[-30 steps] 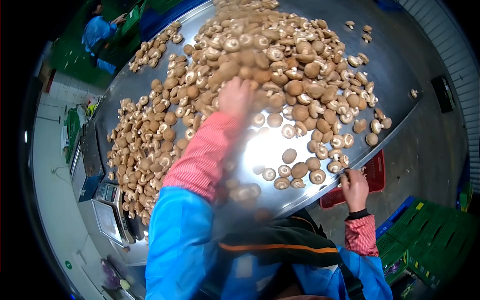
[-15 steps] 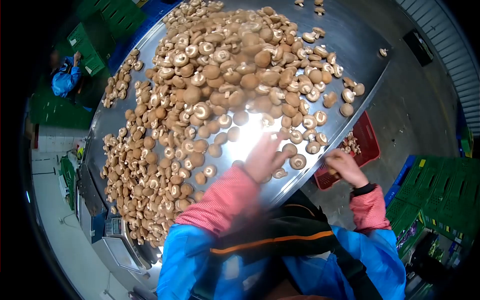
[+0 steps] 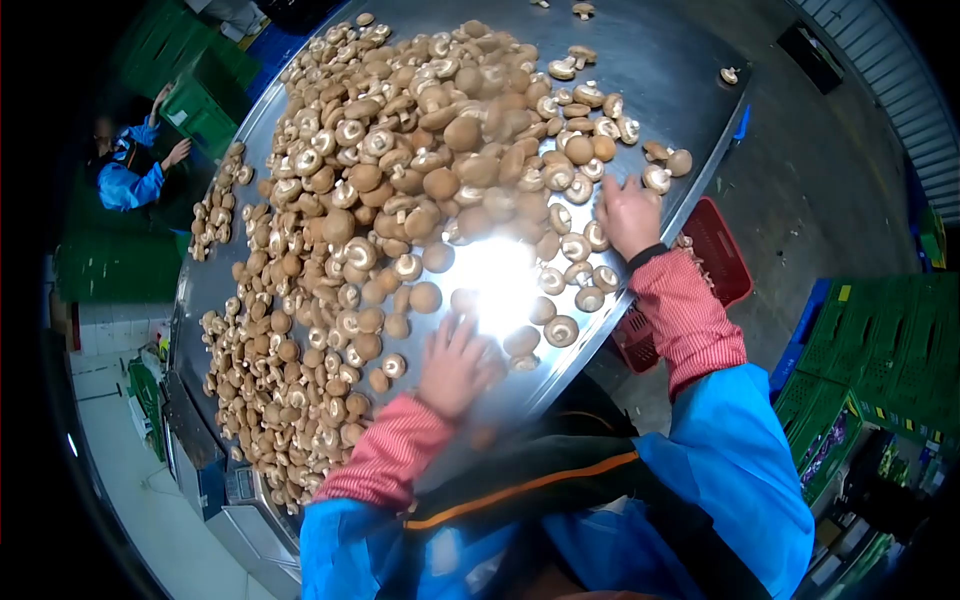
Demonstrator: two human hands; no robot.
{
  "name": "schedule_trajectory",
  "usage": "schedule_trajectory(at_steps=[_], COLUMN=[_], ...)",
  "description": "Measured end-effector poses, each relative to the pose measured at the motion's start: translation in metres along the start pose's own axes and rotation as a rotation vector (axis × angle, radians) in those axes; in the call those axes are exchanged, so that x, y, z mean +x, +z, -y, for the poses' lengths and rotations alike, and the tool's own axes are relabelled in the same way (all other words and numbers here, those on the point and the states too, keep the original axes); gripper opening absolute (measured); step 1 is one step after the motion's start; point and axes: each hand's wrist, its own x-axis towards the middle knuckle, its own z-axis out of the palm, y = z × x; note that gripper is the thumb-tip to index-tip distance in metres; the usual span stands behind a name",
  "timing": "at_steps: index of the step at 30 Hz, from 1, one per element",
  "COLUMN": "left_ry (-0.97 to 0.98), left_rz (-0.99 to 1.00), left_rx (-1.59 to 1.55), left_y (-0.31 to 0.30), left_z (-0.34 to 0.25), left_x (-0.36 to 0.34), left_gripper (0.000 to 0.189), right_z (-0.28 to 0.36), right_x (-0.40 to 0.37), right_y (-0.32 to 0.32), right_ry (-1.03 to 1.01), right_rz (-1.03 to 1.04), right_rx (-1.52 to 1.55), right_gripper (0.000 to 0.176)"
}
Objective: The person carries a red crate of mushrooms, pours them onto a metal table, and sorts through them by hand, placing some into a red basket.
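Note:
A large heap of brown-capped shiitake mushrooms (image 3: 340, 225) covers much of the metal table (image 3: 690, 75). My left hand (image 3: 455, 370) is at the near side of the heap, fingers spread over the bare metal, with nothing visible in it. At the table's right edge, my right hand (image 3: 632, 215) reaches in among loose mushrooms, its fingers bent downward. One pale-gilled mushroom (image 3: 657, 179) lies just beyond it. The back of the right hand hides whatever its fingertips may hold.
A red crate (image 3: 725, 255) stands below the table's right edge with mushroom pieces inside. Green crates (image 3: 890, 340) are stacked at the right. A scale (image 3: 245, 487) sits at the lower left. Across the table, a person in a blue sleeve (image 3: 130, 185) is beside green crates.
My right hand has moved from above the red crate up onto the mushrooms at the table edge. My left hand has shifted left, away from the loose mushrooms. The view has moved slightly.

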Motion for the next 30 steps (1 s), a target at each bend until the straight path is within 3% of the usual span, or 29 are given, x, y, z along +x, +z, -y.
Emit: schedule_trajectory(at_steps=[3, 5, 8, 9, 11, 13, 15, 18, 21, 25, 28, 30], left_ry=[-0.017, -0.034, -0.144, -0.132, -0.107, -0.018, 0.054, 0.181, 0.177, 0.135, 0.134, 0.117], left_rz=[-0.088, -0.137, -0.199, -0.229, -0.289, -0.349, -0.407, -0.475, -0.538, -0.477, -0.501, -0.501], left_rx=[-0.048, -0.075, -0.035, -0.039, -0.049, -0.101, -0.114, -0.042, 0.008, 0.126, 0.161, 0.149], left_y=[0.002, -0.001, -0.011, -0.015, -0.022, -0.028, -0.041, -0.065, -0.081, -0.064, -0.052, -0.046], left_z=[0.018, 0.021, 0.013, 0.012, 0.010, 0.010, 0.000, -0.012, -0.021, -0.006, -0.009, -0.010], left_x=[-0.042, -0.059, -0.064, -0.059, -0.035, 0.003, 0.051, 0.122, 0.177, 0.213, 0.203, 0.188], left_gripper=[0.040, 0.037, 0.041, 0.041, 0.042, 0.049, 0.054, 0.067, 0.076, 0.077, 0.068, 0.062], right_z=[0.013, 0.000, -0.060, -0.076, -0.098, -0.098, -0.089, -0.077, -0.064, -0.072, -0.092, -0.118], right_x=[-0.028, -0.046, -0.068, -0.069, -0.052, -0.015, 0.028, 0.082, 0.077, 0.056, 0.045, 0.032], right_y=[-0.048, -0.089, -0.096, -0.100, -0.089, -0.084, -0.073, -0.061, -0.050, -0.034, -0.025, -0.027], right_ry=[-0.005, 0.090, 0.175, 0.158, 0.045, 0.009, 0.207, 0.597, 0.513, 0.508, 0.504, 0.414], right_rz=[-0.045, 0.021, 0.075, 0.130, -0.084, -0.141, -0.088, 0.285, 0.364, 0.262, 0.135, 0.080], right_rx=[0.184, 0.108, -0.153, -0.278, -0.161, -0.071, -0.092, 0.046, -0.052, 0.077, 0.206, 0.535], right_gripper=[0.030, 0.032, 0.035, 0.043, 0.056, 0.062, 0.071, 0.078, 0.079, 0.070, 0.059, 0.048])
